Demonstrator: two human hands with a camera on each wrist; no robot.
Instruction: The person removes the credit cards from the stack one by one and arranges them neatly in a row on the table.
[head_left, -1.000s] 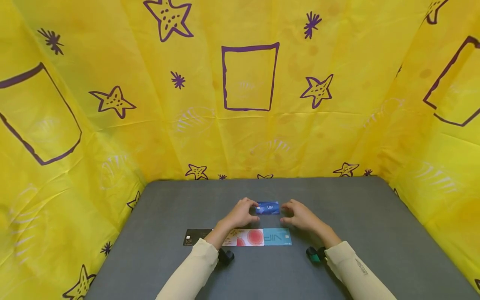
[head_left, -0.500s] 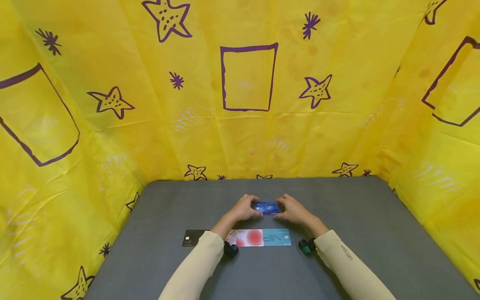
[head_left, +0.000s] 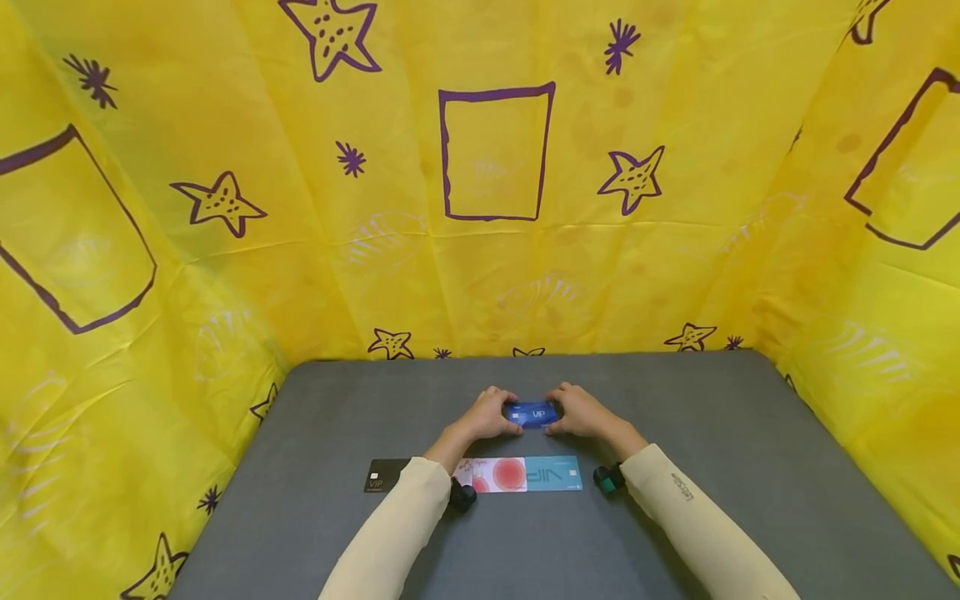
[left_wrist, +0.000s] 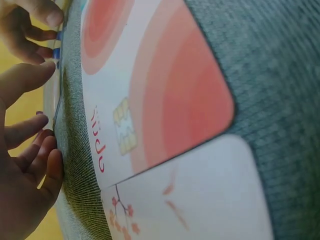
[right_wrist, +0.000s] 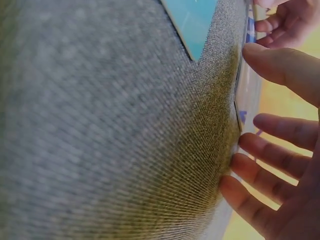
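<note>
A blue VIP card (head_left: 533,414) lies at the far middle of the table, between both hands. My left hand (head_left: 489,414) grips its left end, thumb at the near corner and fingers at the far one. At the right end, my right hand (head_left: 588,412) holds the card the same way. Nearer to me runs a row of cards: a black VIP card (head_left: 385,474) at the left, a white card with a blossom twig (left_wrist: 175,200), a pink card with red circles (head_left: 510,474), and a teal VIP card (head_left: 555,474). My left forearm covers part of the row.
The dark grey table (head_left: 337,400) is enclosed by yellow cloth (head_left: 495,275) with purple drawings at the back and sides. A black wrist camera (head_left: 462,497) on my left arm hangs over the row's near edge; another wrist camera (head_left: 608,479) sits at my right wrist.
My right hand has moved left from beside the blue card to its right end. The left fingers have closed in on the left end. The row of cards has stayed put.
</note>
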